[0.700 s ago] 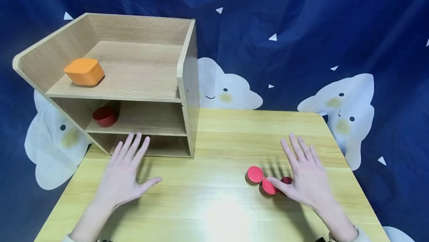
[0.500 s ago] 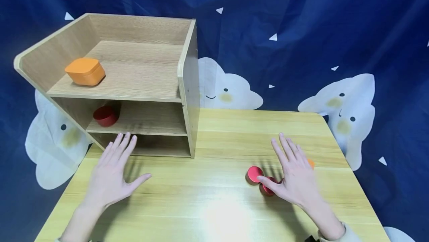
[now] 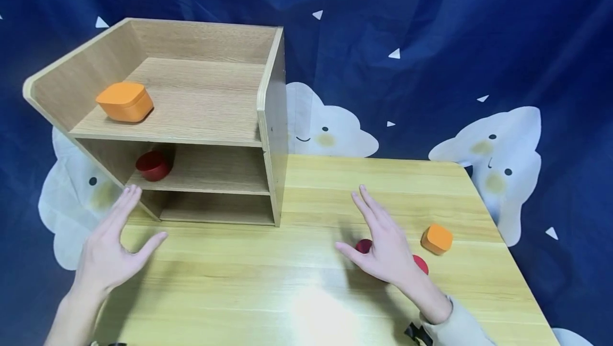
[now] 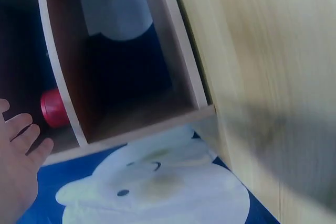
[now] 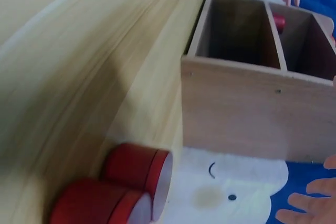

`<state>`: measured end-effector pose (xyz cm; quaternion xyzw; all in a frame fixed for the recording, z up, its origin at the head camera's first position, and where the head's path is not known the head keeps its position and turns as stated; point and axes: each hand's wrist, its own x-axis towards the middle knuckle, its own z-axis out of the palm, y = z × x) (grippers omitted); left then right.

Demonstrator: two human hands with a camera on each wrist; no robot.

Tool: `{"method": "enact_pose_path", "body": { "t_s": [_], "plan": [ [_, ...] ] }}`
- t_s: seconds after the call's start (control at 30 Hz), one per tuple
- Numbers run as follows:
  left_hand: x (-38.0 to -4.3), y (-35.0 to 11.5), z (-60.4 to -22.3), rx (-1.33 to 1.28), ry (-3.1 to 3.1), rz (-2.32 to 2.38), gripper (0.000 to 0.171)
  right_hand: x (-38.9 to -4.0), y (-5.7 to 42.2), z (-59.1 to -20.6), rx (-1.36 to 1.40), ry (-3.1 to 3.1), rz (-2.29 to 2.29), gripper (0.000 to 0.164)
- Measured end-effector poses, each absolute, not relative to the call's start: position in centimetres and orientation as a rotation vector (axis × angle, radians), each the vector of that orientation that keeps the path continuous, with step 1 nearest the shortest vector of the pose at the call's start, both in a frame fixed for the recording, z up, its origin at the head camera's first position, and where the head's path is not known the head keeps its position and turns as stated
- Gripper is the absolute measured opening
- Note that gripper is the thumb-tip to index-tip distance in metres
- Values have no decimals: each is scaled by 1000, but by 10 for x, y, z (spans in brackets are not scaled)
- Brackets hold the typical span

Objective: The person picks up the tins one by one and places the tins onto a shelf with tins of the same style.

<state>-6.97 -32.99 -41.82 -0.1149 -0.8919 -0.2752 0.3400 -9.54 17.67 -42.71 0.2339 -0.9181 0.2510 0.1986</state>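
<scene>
Left hand (image 3: 107,255) in front of shelf (image 3: 275,122), right hand (image 3: 389,247) rightward, both empty, fingers extended; low sweep could topple red canisters (image 5: 131,169).

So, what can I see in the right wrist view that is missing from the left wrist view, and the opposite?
Only right wrist: two red cylindrical containers on the table and the right hand.

Only left wrist: a white cloud print seen through the lowest compartment.

Both: the light wooden shelf unit, a red round container inside it, the left hand, the pale wooden table and the blue curtain.
</scene>
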Motion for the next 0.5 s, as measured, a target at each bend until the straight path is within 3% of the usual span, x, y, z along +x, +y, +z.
{"method": "enact_pose_path", "body": {
  "t_s": [0.2,0.27,0.43,0.5],
  "plan": [
    [-75,-346,-417,-273,-2186,-793,102,-100,155,-423,678,-2548,853,96],
    [-77,-350,-416,-247,-2134,-842,95,-102,149,-422,689,-2523,899,93],
    [-83,-352,-411,-221,-1981,-1044,58,-109,132,-420,704,-2465,1044,89],
    [-87,-356,-411,-215,-1925,-1142,56,-113,124,-418,711,-2435,1104,88]
  ]
}}
